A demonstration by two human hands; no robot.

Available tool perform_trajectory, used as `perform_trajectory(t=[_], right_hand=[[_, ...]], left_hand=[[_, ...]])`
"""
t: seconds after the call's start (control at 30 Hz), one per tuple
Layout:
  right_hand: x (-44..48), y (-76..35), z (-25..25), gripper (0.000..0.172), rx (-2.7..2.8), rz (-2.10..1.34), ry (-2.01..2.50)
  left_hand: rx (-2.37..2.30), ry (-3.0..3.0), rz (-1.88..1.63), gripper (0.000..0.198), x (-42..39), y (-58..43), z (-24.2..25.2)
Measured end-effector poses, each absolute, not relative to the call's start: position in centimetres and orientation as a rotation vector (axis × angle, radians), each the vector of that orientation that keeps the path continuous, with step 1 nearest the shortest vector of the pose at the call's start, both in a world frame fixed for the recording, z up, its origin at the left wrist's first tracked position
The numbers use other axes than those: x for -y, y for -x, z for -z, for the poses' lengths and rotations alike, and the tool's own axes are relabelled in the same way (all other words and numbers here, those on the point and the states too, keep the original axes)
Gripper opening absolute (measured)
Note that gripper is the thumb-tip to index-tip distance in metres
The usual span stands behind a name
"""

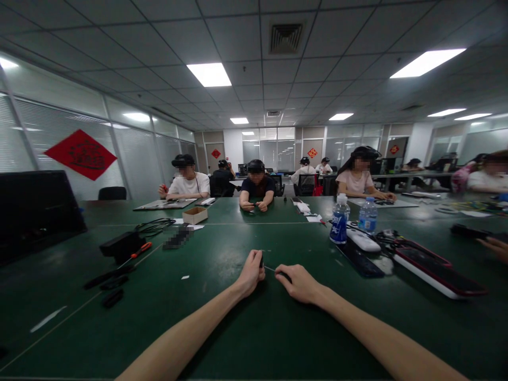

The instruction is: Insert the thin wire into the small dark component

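My left hand (251, 275) is closed around a small black part (261, 261), held upright just above the green table. Most of that part is hidden by my fingers, so its kind does not show. In my right hand (300, 283) is a screwdriver (283, 276) with a dark handle, gripped with the fingers wrapped over it. Its thin metal shaft points left and its tip meets the black part. Both hands are close together over the middle of the table (222, 317).
Left lie a black box-shaped device (121, 246), an orange-handled screwdriver (142, 250), small black pieces (113, 298) and an open cardboard box (195, 215). Right stand a blue-labelled bottle (338, 222) and a water bottle (368, 216), beside a red-edged device (436, 269). A person (256, 185) sits opposite.
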State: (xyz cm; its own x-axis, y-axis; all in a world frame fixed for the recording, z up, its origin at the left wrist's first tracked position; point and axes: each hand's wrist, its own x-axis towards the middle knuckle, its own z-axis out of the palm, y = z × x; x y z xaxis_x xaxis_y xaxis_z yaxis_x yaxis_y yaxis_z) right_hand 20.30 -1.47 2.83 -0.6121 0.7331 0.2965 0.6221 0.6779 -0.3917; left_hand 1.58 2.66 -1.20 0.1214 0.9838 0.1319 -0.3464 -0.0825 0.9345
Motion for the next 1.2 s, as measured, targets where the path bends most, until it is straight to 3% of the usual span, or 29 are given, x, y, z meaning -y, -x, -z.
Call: perform_trajectory(t=[0.47,0.7,1.2], right_hand=[[1.3,-19.2,-1.6,0.032,2.354,-0.372,1.169],[-3.3,-21.8,-1.2,0.035,2.07,-0.359,1.545],[-0.3,-20.0,-1.4,0.036,2.297,-0.364,1.261]], left_hand=[[-0.936,-1.083,-1.407,0.038,-2.9,-1.6,1.6],[-0.922,-1.248,-1.236,0.039,-0.4,-3.9,1.2],[-0.95,-1.134,-1.348,0.042,-2.7,-1.3,0.3]])
